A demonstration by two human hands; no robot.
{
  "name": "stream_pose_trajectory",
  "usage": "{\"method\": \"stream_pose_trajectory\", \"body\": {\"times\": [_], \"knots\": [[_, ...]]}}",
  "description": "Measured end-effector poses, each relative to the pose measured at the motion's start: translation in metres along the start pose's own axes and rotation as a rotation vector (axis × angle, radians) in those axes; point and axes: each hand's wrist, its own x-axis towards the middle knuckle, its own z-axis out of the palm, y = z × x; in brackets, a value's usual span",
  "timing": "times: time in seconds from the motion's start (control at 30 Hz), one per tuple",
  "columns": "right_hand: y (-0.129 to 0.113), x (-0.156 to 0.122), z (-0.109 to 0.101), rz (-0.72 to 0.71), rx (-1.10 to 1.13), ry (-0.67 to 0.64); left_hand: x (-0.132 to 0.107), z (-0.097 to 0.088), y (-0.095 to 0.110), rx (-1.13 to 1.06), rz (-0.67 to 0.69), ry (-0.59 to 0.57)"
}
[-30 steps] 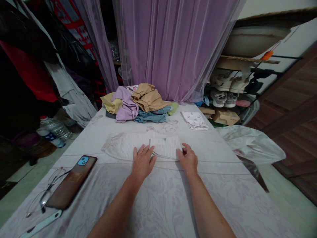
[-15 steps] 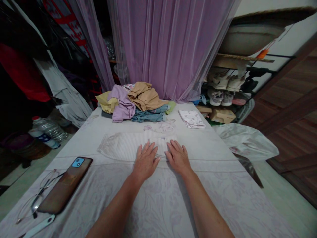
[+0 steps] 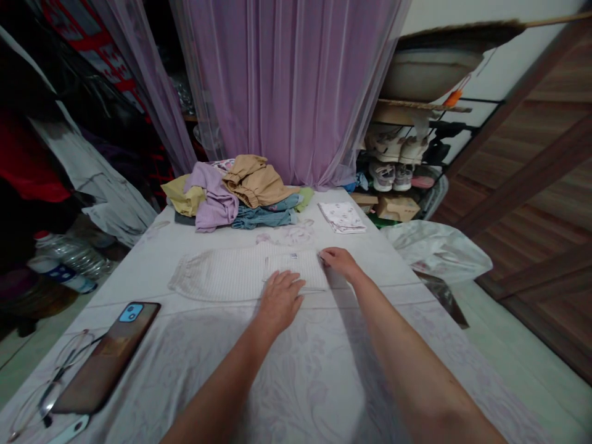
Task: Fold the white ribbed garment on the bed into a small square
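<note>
Pale striped pants (image 3: 222,271) lie flattened on the bed, with a gathered cuff at the left. Their right part is folded over on itself, and a small dark label shows on top. My left hand (image 3: 282,296) rests flat on this folded part, fingers stretched out and close together. At the fold's far right corner, my right hand (image 3: 340,260) has its fingers closed in a pinch on the cloth edge.
Behind the pants sits a heap of clothes (image 3: 254,185). A folded floral cloth (image 3: 342,217) lies back right. Near left are a phone (image 3: 108,361), glasses (image 3: 58,376) and a pale handle-like object (image 3: 69,428). A plastic bag (image 3: 439,250) hangs by the bed's right edge.
My right hand has moved from lying flat on the pants to pinching their right corner. My left hand stays flat on the fold. The view has shifted slightly to the right.
</note>
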Motion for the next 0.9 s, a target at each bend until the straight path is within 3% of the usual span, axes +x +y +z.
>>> {"method": "stream_pose_trajectory", "body": {"times": [0.2,0.47,0.67,0.8,0.9], "knots": [[-0.008,0.021,0.007,-0.046,-0.017,-0.099,0.028,0.016,0.026,-0.072,0.021,-0.015],[0.007,0.025,0.016,-0.075,0.084,-0.026,0.042,0.02,0.038,0.046,-0.038,-0.021],[0.03,0.006,0.024,-0.112,0.287,0.027,0.048,0.009,0.044,0.147,-0.023,-0.132],[0.041,-0.014,0.026,-0.139,0.487,0.067,0.05,0.01,0.05,0.175,-0.038,-0.123],[0.045,-0.03,0.023,-0.139,0.519,0.063,0.053,0.012,0.052,0.161,-0.048,-0.103]]}}
